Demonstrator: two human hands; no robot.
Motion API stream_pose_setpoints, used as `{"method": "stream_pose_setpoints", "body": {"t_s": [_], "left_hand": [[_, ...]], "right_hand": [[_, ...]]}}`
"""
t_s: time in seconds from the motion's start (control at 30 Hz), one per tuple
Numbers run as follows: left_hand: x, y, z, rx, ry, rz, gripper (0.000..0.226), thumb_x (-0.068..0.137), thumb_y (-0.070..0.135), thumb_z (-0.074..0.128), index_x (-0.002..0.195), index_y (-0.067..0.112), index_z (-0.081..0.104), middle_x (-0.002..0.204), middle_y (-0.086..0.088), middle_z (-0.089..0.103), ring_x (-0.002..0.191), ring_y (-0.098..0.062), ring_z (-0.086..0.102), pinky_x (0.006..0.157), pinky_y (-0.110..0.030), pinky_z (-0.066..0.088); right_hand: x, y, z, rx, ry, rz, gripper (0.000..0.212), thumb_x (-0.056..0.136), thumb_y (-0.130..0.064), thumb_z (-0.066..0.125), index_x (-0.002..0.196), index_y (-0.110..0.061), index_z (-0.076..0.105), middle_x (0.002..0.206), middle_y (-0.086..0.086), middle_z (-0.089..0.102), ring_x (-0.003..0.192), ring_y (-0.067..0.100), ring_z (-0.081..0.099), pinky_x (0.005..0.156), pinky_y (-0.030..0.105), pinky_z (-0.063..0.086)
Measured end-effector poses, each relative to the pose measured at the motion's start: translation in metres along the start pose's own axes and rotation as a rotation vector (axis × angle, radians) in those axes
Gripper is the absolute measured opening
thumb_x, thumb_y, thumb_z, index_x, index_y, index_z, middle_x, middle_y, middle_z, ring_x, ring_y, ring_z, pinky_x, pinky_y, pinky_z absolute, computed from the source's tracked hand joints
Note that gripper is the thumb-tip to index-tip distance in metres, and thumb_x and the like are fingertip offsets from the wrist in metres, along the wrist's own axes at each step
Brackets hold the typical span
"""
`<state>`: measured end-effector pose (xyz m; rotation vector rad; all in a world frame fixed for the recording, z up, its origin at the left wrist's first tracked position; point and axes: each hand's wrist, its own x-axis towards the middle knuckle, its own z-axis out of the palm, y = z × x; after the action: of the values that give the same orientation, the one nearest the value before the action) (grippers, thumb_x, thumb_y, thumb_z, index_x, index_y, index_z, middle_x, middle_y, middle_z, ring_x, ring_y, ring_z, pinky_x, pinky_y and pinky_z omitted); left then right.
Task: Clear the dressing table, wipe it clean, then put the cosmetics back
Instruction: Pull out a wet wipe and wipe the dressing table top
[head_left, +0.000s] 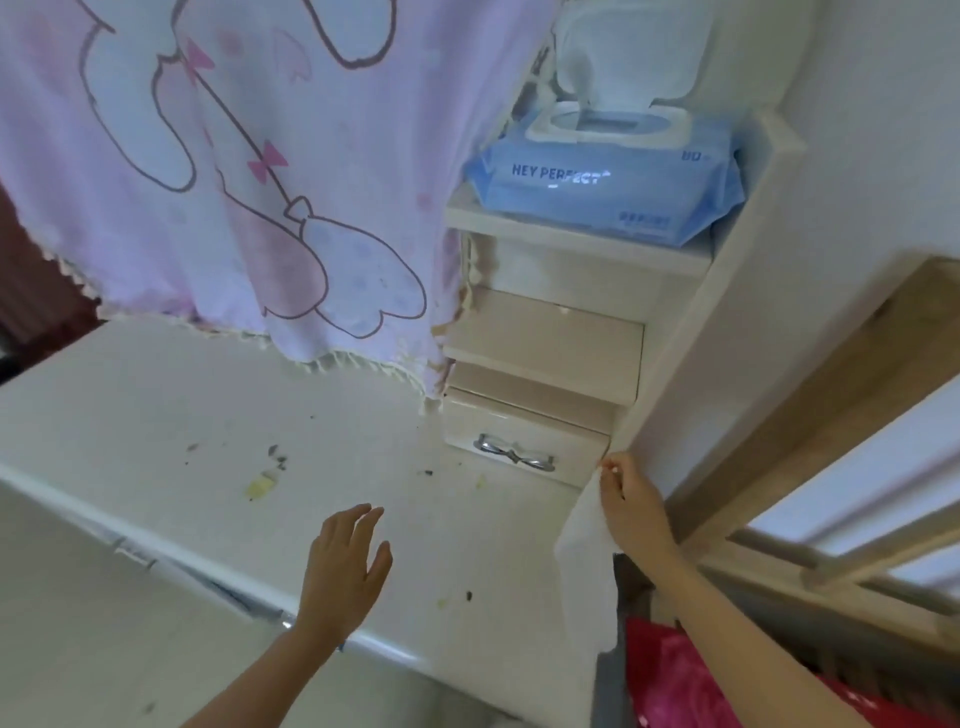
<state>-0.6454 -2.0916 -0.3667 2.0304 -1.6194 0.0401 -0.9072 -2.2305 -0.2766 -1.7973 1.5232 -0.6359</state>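
A white wet wipe (587, 566) is pinched in the grip of the right hand (631, 506) at lower right, hung beside the tabletop (156, 395) edge. The left hand (345, 566) is held over the stained tabletop at lower centre, grip apart. A blue wipes pack (608, 187) is set on the upper-right shelf (571, 236).
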Motion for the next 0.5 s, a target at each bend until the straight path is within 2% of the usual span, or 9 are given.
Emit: {"method": "stream_pose_setpoints", "body": {"t_s": [0.1,0.17,0.27,0.33,0.4,0.5], "left_hand": [[-0.024,-0.015,0.016,0.048,-0.073,-0.017,0.034,0.076,0.031,0.038,0.103,0.015,0.051,0.095,-0.01,0.068,0.093,-0.018,0.046,0.057,-0.037,0.054],[-0.034,-0.022,0.02,0.052,-0.11,-0.013,0.032,0.075,0.029,0.038,0.102,0.015,0.049,0.096,-0.008,0.067,0.094,-0.017,0.043,0.057,-0.036,0.054],[-0.034,-0.045,0.019,0.094,-0.131,0.046,0.031,0.076,0.027,0.037,0.102,0.015,0.049,0.099,-0.009,0.067,0.098,-0.019,0.045,0.066,-0.033,0.051],[-0.029,-0.068,0.02,0.145,-0.126,0.099,0.028,0.082,0.026,0.034,0.102,0.014,0.05,0.1,-0.011,0.067,0.1,-0.021,0.045,0.075,-0.03,0.04],[-0.019,-0.089,0.022,0.175,-0.117,0.162,0.033,0.095,0.029,0.022,0.103,0.012,0.05,0.099,-0.012,0.068,0.1,-0.023,0.045,0.077,-0.03,0.034],[-0.011,-0.108,0.027,0.159,-0.071,0.267,0.045,0.097,0.034,0.011,0.106,0.013,0.049,0.1,-0.012,0.068,0.098,-0.024,0.046,0.08,-0.033,0.034]], "right_hand": [[-0.003,0.018,0.022,0.073,0.278,0.193,0.011,0.098,-0.013,0.032,0.094,-0.01,0.041,0.076,0.006,0.049,0.074,0.026,0.049,0.064,0.035,0.038],[-0.01,0.028,0.044,0.075,0.342,0.255,0.01,0.098,-0.012,0.032,0.094,-0.009,0.04,0.079,0.01,0.052,0.073,0.03,0.053,0.064,0.037,0.04],[-0.022,0.047,0.075,-0.093,0.208,0.244,0.012,0.096,-0.012,0.037,0.098,-0.01,0.049,0.089,0.012,0.06,0.086,0.035,0.058,0.07,0.038,0.042],[-0.024,0.06,0.086,-0.275,0.086,0.197,0.02,0.093,-0.013,0.042,0.106,-0.014,0.056,0.103,0.009,0.063,0.098,0.031,0.057,0.079,0.038,0.045],[-0.021,0.069,0.09,-0.371,0.034,0.127,0.025,0.09,-0.01,0.044,0.111,-0.016,0.058,0.112,0.008,0.059,0.106,0.029,0.055,0.082,0.038,0.045],[-0.015,0.073,0.089,-0.451,0.013,0.042,0.032,0.091,-0.003,0.042,0.12,-0.008,0.056,0.126,0.013,0.052,0.116,0.033,0.049,0.086,0.039,0.043]]}}
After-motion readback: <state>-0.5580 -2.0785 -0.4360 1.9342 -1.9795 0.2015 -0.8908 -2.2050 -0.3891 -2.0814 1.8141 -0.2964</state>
